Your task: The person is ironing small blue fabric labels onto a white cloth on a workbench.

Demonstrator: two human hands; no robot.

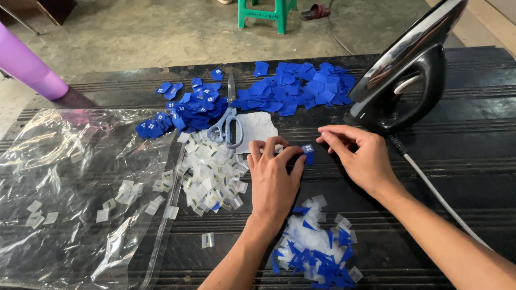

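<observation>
Left hand (272, 180) pinches one blue label (308, 153), right hand (359, 156) open beside it; beyond both lie big folded-label piles (301, 88), a white unfolded heap (212, 177) leftward.

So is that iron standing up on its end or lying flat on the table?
Standing upright. The iron rests on its heel on the dark table, its shiny soleplate tilted up and facing left, off the surface.
</observation>
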